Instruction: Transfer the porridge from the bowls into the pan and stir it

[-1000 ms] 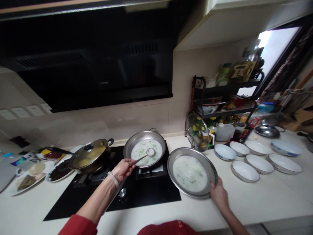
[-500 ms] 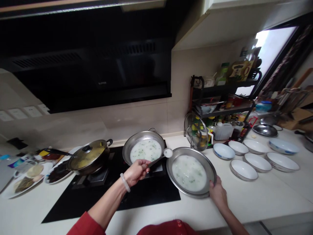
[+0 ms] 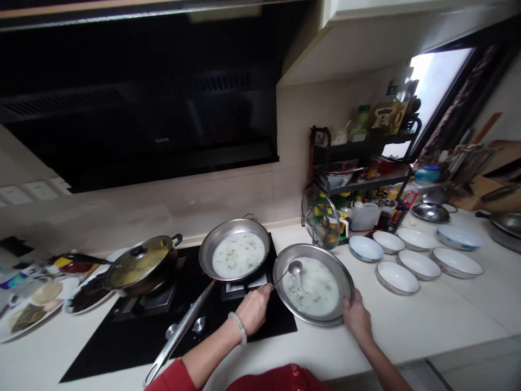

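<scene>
My left hand is closed round the handle of a small metal ladle. The ladle's tilted bowl is over a wide metal basin, and white liquid runs from it into the soup. That milky soup has green bits floating in it. Fingers of my right hand grip the basin's right rim. Left of the basin, a long-handled steel pan with similar white soup sits on the black stove.
A glass-lidded pot occupies the left burner, with plates of food beyond it. Several white bowls stand on the right counter. Behind the basin, a glass lid leans against a condiment rack.
My left hand has moved right and down with the ladle, from between the pan and basin to over the basin. The ladle now pours. My right hand stays on the rim.
</scene>
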`<state>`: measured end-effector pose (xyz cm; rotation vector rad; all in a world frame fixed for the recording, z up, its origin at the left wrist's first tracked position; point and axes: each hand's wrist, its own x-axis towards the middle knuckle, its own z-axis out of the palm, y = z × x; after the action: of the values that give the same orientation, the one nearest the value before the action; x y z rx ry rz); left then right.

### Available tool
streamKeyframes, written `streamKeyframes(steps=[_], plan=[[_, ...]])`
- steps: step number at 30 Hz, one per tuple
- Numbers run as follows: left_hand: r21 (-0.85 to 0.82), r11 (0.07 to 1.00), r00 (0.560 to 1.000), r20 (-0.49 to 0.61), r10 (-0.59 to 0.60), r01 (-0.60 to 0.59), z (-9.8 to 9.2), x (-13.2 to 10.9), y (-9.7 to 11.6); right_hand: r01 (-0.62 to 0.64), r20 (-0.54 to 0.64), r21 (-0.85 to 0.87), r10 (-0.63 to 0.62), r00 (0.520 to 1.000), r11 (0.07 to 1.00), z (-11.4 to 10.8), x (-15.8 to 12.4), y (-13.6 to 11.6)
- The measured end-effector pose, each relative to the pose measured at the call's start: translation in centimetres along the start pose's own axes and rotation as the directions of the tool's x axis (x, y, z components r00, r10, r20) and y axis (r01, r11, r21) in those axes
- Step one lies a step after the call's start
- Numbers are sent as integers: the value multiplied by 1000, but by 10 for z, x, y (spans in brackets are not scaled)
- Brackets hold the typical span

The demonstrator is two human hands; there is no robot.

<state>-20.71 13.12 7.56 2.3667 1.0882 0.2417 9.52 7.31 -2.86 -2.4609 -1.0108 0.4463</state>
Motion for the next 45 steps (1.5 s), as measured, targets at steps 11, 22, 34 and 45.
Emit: streamKeyframes(steps=[11, 22, 34, 45], plan=[[-866, 308, 880, 257, -399, 393, -7, 4, 2, -4, -3, -34, 4, 1000, 999, 2, 2, 3], [-890, 413, 843, -66, -535, 193, -73, -9, -44, 11, 4, -44, -11, 1000, 999, 0, 2, 2], [-1, 844, 781, -379, -497, 536, -83, 16, -95, 5, 5, -80, -5, 1000, 997, 1, 4, 3], [-650, 568, 651, -145, -745, 505, -73, 22, -96, 26, -11, -64, -27, 1000, 998, 8, 8, 9]])
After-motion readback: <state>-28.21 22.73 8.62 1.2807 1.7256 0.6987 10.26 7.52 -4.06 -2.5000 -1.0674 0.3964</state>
